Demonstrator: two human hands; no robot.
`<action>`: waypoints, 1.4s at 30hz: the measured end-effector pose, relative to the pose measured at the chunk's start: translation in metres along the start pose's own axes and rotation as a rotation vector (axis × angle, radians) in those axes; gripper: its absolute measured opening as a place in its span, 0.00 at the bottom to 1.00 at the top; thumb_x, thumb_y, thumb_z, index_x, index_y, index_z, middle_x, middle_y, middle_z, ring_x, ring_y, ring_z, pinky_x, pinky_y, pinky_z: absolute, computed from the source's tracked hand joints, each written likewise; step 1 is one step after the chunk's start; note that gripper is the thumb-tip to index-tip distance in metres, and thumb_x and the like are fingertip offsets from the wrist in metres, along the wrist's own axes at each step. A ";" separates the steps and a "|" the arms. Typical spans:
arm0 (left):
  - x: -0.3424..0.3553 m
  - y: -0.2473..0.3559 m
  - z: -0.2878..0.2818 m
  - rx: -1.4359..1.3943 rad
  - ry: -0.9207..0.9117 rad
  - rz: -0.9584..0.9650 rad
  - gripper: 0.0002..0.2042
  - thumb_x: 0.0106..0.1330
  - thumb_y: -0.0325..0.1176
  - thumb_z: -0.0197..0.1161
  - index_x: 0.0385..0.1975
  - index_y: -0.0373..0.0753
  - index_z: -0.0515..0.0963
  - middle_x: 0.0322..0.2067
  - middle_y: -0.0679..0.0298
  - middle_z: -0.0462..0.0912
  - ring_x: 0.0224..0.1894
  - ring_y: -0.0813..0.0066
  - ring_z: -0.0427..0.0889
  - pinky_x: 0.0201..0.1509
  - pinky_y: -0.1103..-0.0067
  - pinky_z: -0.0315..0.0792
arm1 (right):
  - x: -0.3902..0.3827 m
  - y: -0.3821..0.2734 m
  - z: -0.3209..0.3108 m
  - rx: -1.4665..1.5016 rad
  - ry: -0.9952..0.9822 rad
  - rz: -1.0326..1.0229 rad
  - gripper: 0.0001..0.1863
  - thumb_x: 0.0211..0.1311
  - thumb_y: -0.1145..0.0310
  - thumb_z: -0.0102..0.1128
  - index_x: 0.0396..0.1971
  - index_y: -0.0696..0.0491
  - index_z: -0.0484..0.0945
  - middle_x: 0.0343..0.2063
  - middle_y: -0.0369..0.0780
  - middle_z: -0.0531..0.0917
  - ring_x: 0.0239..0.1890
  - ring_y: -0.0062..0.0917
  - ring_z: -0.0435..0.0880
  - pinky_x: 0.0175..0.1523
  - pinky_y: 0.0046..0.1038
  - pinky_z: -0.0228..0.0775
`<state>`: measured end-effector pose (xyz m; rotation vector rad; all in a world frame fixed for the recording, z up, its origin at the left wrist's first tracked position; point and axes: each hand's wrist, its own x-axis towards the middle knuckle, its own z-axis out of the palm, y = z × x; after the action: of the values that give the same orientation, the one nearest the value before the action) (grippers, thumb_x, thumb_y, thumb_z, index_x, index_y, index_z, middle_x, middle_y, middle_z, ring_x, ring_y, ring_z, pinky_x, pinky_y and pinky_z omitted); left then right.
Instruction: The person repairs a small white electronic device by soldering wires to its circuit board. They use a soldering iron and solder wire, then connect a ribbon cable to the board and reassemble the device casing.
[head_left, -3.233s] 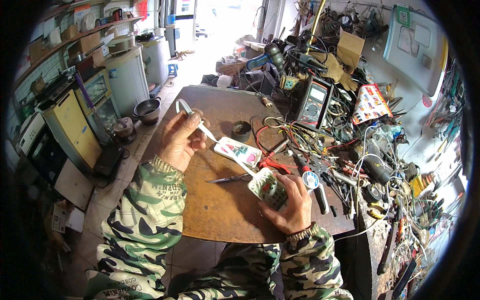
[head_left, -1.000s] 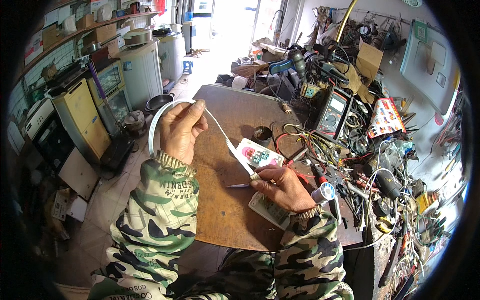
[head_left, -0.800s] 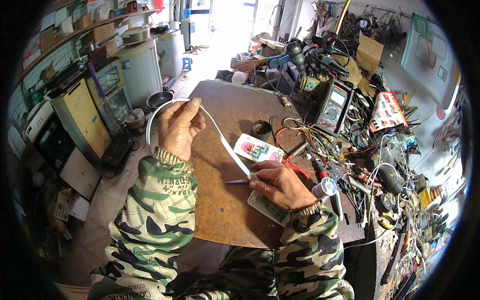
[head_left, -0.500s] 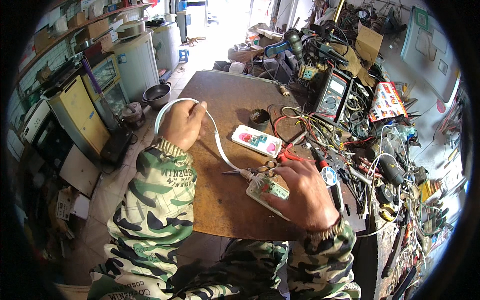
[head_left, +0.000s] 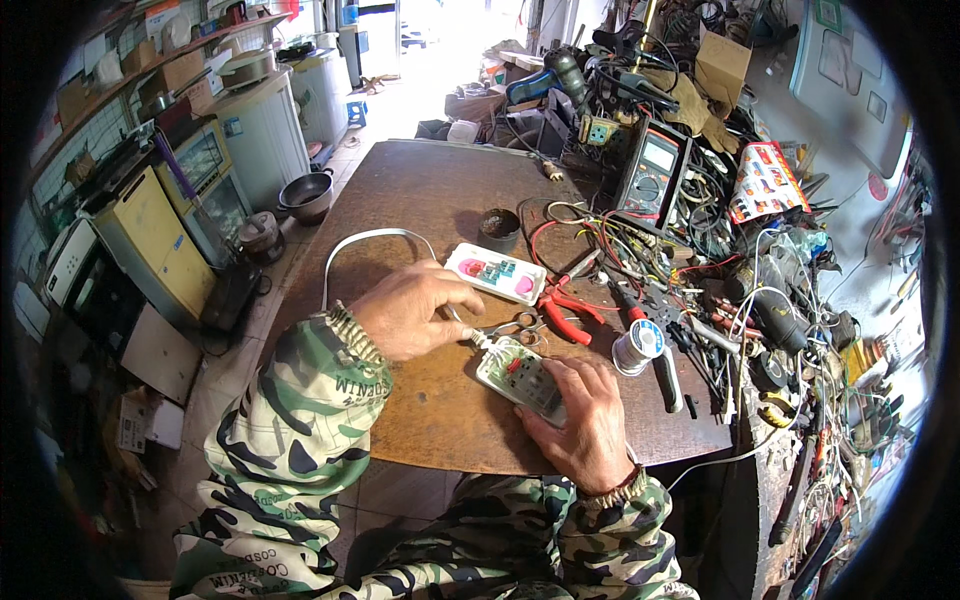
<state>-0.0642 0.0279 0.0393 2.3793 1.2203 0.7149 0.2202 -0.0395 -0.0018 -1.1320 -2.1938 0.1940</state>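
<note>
An open white power strip housing (head_left: 497,378) lies tilted on the table, with a red part and grey metal parts inside it. My right hand (head_left: 580,420) grips its near right end, thumb on the near side and fingers over the far side. A flat white cord (head_left: 372,236) loops up from my left sleeve and down behind my left hand (head_left: 415,312). The fingers of that hand are closed round the cord beside the ribbed cord sleeve (head_left: 480,339) at the housing's left end. Scissors (head_left: 524,322) and red-handled pliers (head_left: 570,318) lie just beyond the housing.
The matching strip cover (head_left: 522,290), with teal and pink parts, lies farther back beside a dark cup (head_left: 497,230). At the right are a solder spool (head_left: 637,348), a multimeter (head_left: 652,178) and tangled wires. The wooden table's (head_left: 430,440) near edge borders my lap.
My left hand has come down and right from the raised cord to the housing's cord end. My right hand has moved down onto the housing's right end, uncovering the pliers and solder spool.
</note>
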 end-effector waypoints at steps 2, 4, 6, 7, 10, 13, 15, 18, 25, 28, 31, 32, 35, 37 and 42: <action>-0.002 -0.001 0.003 0.075 -0.020 0.078 0.15 0.63 0.29 0.74 0.50 0.38 0.87 0.46 0.56 0.88 0.56 0.57 0.84 0.65 0.62 0.75 | -0.001 0.001 0.002 0.034 0.051 -0.002 0.33 0.50 0.67 0.82 0.57 0.59 0.80 0.52 0.51 0.84 0.56 0.50 0.82 0.63 0.47 0.75; -0.004 0.002 0.004 0.066 -0.062 0.067 0.16 0.62 0.30 0.75 0.51 0.38 0.87 0.47 0.57 0.88 0.60 0.54 0.81 0.70 0.60 0.71 | -0.002 0.001 0.004 0.044 0.109 -0.026 0.33 0.48 0.69 0.83 0.57 0.58 0.80 0.52 0.50 0.84 0.55 0.50 0.83 0.61 0.46 0.76; -0.001 0.002 0.008 0.070 -0.004 0.119 0.16 0.61 0.27 0.74 0.50 0.36 0.86 0.47 0.54 0.88 0.57 0.53 0.83 0.66 0.60 0.74 | -0.003 0.003 0.003 0.016 0.178 -0.061 0.34 0.47 0.70 0.83 0.57 0.58 0.79 0.53 0.51 0.83 0.54 0.49 0.84 0.60 0.46 0.77; 0.000 0.005 0.008 0.056 0.018 0.113 0.16 0.60 0.27 0.74 0.49 0.36 0.87 0.47 0.54 0.88 0.56 0.53 0.84 0.65 0.60 0.75 | -0.004 0.004 0.004 -0.003 0.209 -0.060 0.35 0.47 0.70 0.83 0.58 0.58 0.79 0.54 0.51 0.83 0.55 0.50 0.83 0.61 0.47 0.76; 0.002 0.012 0.005 0.076 0.173 0.201 0.14 0.59 0.24 0.73 0.46 0.34 0.86 0.45 0.53 0.89 0.52 0.52 0.86 0.59 0.62 0.79 | -0.006 0.003 0.010 -0.050 0.306 -0.078 0.35 0.47 0.69 0.82 0.58 0.59 0.78 0.55 0.52 0.82 0.57 0.51 0.82 0.63 0.49 0.75; 0.004 0.022 0.005 0.092 0.323 0.310 0.14 0.59 0.22 0.73 0.46 0.34 0.86 0.42 0.54 0.89 0.48 0.52 0.87 0.56 0.64 0.81 | -0.009 -0.001 0.006 -0.127 0.424 -0.069 0.36 0.46 0.73 0.83 0.59 0.57 0.78 0.58 0.52 0.83 0.58 0.51 0.84 0.61 0.48 0.79; 0.005 0.033 0.005 0.011 0.320 0.343 0.14 0.61 0.23 0.73 0.47 0.34 0.86 0.43 0.54 0.89 0.47 0.53 0.88 0.54 0.63 0.81 | -0.009 0.001 0.005 -0.117 0.475 -0.086 0.37 0.46 0.73 0.84 0.59 0.57 0.78 0.58 0.52 0.83 0.57 0.51 0.85 0.61 0.47 0.79; -0.002 0.046 -0.002 -0.141 0.221 0.285 0.14 0.67 0.29 0.74 0.51 0.34 0.86 0.44 0.53 0.90 0.46 0.58 0.89 0.52 0.65 0.82 | -0.011 -0.001 -0.005 -0.071 0.474 -0.117 0.37 0.46 0.71 0.85 0.59 0.58 0.78 0.56 0.54 0.84 0.55 0.50 0.86 0.59 0.46 0.80; -0.009 0.044 -0.009 -0.174 -0.043 0.262 0.13 0.68 0.29 0.75 0.51 0.37 0.88 0.43 0.56 0.91 0.41 0.65 0.90 0.45 0.71 0.81 | -0.021 0.001 -0.021 0.118 0.366 -0.191 0.35 0.45 0.71 0.85 0.56 0.59 0.80 0.54 0.54 0.84 0.52 0.49 0.87 0.57 0.45 0.81; -0.025 0.063 -0.011 -0.262 -0.114 0.090 0.13 0.68 0.30 0.75 0.50 0.37 0.87 0.39 0.56 0.88 0.38 0.65 0.88 0.43 0.71 0.81 | -0.030 0.008 -0.027 0.158 0.256 -0.219 0.36 0.46 0.70 0.85 0.58 0.59 0.80 0.55 0.53 0.84 0.52 0.49 0.87 0.56 0.45 0.81; -0.044 0.077 -0.006 -0.189 -0.109 0.089 0.14 0.66 0.27 0.73 0.51 0.34 0.85 0.41 0.52 0.88 0.41 0.56 0.89 0.47 0.68 0.81 | -0.040 0.013 -0.031 0.197 0.147 -0.212 0.36 0.45 0.69 0.85 0.58 0.58 0.80 0.56 0.52 0.85 0.52 0.48 0.87 0.56 0.43 0.80; -0.051 0.080 0.000 -0.146 -0.097 0.107 0.14 0.66 0.26 0.73 0.51 0.33 0.85 0.41 0.51 0.88 0.42 0.54 0.89 0.47 0.67 0.81 | -0.044 0.012 -0.032 0.189 0.123 -0.206 0.35 0.44 0.70 0.85 0.55 0.59 0.81 0.55 0.51 0.86 0.53 0.47 0.88 0.57 0.43 0.80; -0.071 0.084 0.020 -0.075 -0.025 0.064 0.13 0.67 0.27 0.71 0.50 0.32 0.84 0.41 0.50 0.87 0.44 0.49 0.87 0.49 0.63 0.81 | -0.046 0.014 -0.035 0.226 -0.012 -0.218 0.34 0.45 0.69 0.84 0.55 0.59 0.81 0.55 0.49 0.87 0.52 0.47 0.87 0.58 0.42 0.78; -0.082 0.085 0.030 -0.044 0.002 0.032 0.14 0.66 0.25 0.72 0.50 0.32 0.85 0.43 0.51 0.87 0.44 0.50 0.88 0.49 0.65 0.81 | -0.046 0.014 -0.034 0.275 -0.039 -0.204 0.33 0.47 0.67 0.83 0.56 0.59 0.81 0.55 0.48 0.86 0.52 0.46 0.86 0.59 0.42 0.78; -0.089 0.089 0.040 -0.007 0.054 0.018 0.13 0.66 0.26 0.72 0.48 0.33 0.85 0.41 0.52 0.86 0.43 0.52 0.88 0.47 0.66 0.80 | -0.048 0.016 -0.033 0.287 -0.080 -0.178 0.31 0.49 0.65 0.82 0.55 0.59 0.83 0.56 0.49 0.86 0.56 0.47 0.85 0.62 0.43 0.77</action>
<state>-0.0282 -0.0989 0.0306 2.3819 1.2174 0.7923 0.2708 -0.0721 -0.0059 -0.7793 -2.2349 0.4661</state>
